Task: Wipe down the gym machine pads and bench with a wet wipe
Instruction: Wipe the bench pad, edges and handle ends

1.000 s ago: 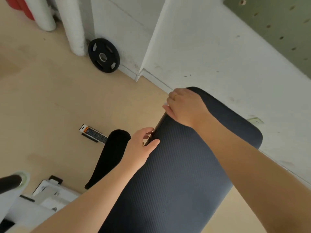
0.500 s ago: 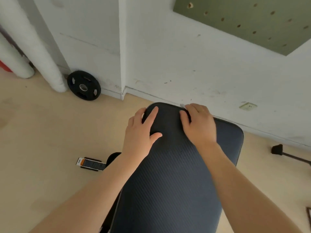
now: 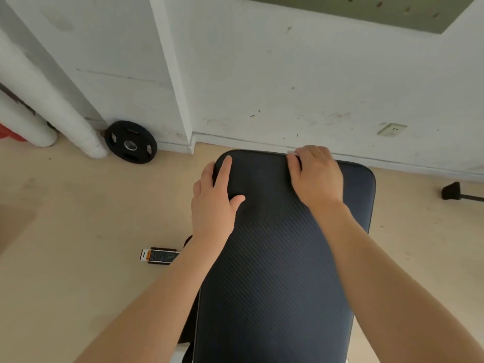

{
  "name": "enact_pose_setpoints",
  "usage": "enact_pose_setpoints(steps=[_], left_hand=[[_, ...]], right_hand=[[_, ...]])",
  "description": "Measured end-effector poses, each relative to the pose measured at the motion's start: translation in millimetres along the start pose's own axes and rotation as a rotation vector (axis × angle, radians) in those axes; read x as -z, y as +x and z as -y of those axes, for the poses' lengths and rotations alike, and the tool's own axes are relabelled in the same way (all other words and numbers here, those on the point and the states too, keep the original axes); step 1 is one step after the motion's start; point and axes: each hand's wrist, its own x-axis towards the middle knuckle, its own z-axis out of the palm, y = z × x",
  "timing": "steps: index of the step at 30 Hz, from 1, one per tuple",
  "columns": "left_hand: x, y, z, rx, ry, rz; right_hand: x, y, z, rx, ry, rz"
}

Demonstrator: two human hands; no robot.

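Note:
A long black ribbed bench pad (image 3: 275, 258) runs from the bottom of the head view up to the wall. My left hand (image 3: 213, 200) lies flat on its far left corner, fingers spread, holding nothing. My right hand (image 3: 315, 176) presses down on the pad's far edge, fingers curled over it. A small white scrap, the wet wipe (image 3: 290, 152), peeks out at the fingertips; the rest of it is hidden under the hand.
A white wall (image 3: 288, 74) with a socket (image 3: 391, 129) stands just behind the pad. A black weight plate (image 3: 130, 142) leans against it at left, beside white padded posts (image 3: 52, 106). A small labelled pack (image 3: 159, 255) lies on the beige floor; a black foot (image 3: 451, 191) at right.
Both hands moved from the pad's left side edge up to its far end. The view swung to face the wall squarely. My right hand slid a little right along the far edge.

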Motion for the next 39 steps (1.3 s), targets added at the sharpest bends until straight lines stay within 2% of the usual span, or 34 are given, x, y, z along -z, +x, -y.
enact_pose_setpoints(steps=[2,5,8,10,13,17,22,25,30,35,39], left_hand=[[0.6,-0.4,-0.5,0.008,0.006,0.008],[2.2,-2.5,-2.3,0.005,0.013,0.004],[4.3,-6.6,-8.5,0.018,0.122,-0.005],[4.0,-9.3,-11.9,-0.036,0.215,-0.028],[-8.0,-9.3,-20.9,-0.255,0.351,-0.067],[-34.7,-7.9,-65.2,-0.463,0.479,0.062],[-73.8,-17.0,-108.2,-0.626,0.460,0.098],[-86.1,-18.5,-121.0,-0.716,0.610,0.123],[-93.8,-21.7,-135.3,-0.687,0.804,0.130],[-100.5,-31.3,-138.1,-0.621,0.791,0.160],[-101.9,-34.4,-139.1,-0.596,0.791,0.149]], right_hand=[[-2.9,1.0,24.3,0.030,-0.012,0.050],[-10.5,-1.5,54.6,0.182,0.014,0.109],[-5.4,1.1,35.9,0.209,0.000,0.137],[3.8,-1.5,3.2,0.135,-0.034,0.108],[19.2,-12.7,-47.5,0.041,-0.069,0.072],[26.4,-15.9,-80.4,-0.016,-0.011,0.056],[17.2,-30.8,-107.9,-0.216,0.276,-0.092],[12.6,-57.6,-122.4,-0.423,0.587,-0.138],[-9.7,-121.6,-134.0,-0.494,0.753,-0.102],[-19.1,-160.0,-124.6,-0.711,0.876,-0.068],[2.4,-115.0,-120.4,-0.621,0.883,-0.174]])
